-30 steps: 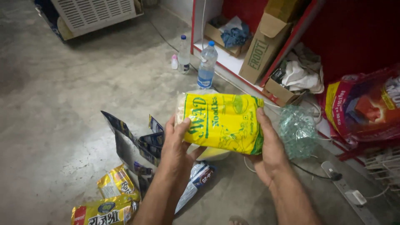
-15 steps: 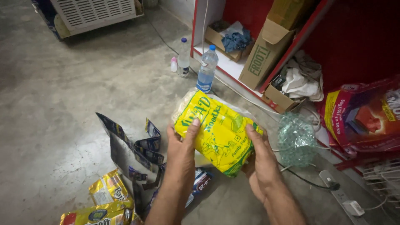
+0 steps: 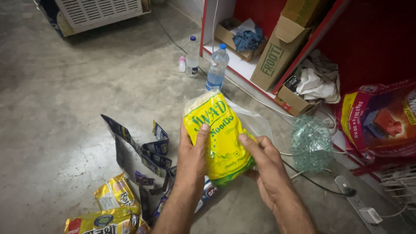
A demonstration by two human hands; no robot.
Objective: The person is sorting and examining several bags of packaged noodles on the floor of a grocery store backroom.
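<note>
Both hands grip a yellow noodle packet held upright above the concrete floor. The left hand wraps its near-left edge with the thumb pressed on the front; the right hand closes on its lower right side. Beyond the packet stands a clear water bottle. Right of the packet lies a crumpled green net; left of it, dark wrapper strips and gold snack packets.
</note>
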